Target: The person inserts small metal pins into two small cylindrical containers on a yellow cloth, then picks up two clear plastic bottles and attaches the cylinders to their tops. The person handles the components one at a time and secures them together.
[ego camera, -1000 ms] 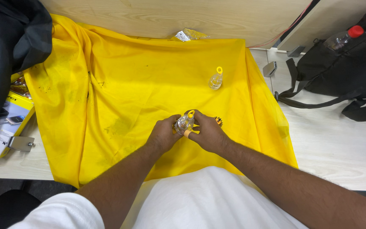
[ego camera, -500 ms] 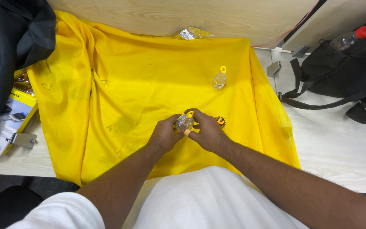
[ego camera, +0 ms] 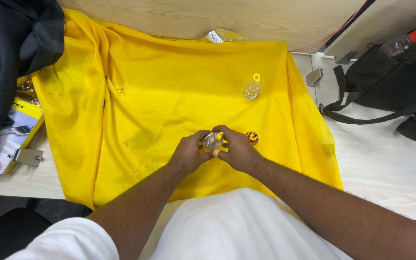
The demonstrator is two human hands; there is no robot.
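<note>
My left hand [ego camera: 188, 154] and my right hand [ego camera: 236, 151] meet over a yellow cloth [ego camera: 169, 91] spread on the desk. Together they grip a small clear bottle with a yellow cap [ego camera: 212, 141], held between the fingers of both hands. A small round orange and black piece [ego camera: 252, 137] lies on the cloth just right of my right hand. A second small clear bottle with a yellow cap [ego camera: 251, 88] stands alone further back on the cloth.
A black backpack [ego camera: 391, 82] with a red-capped water bottle [ego camera: 403, 43] lies at the right. Dark fabric [ego camera: 10, 43] and a yellow box [ego camera: 13, 137] sit at the left. A crumpled foil wrapper [ego camera: 221, 35] rests at the cloth's far edge by the wooden wall.
Both hands stay together on the small bottle near the cloth's front. Only the head view has shifted slightly.
</note>
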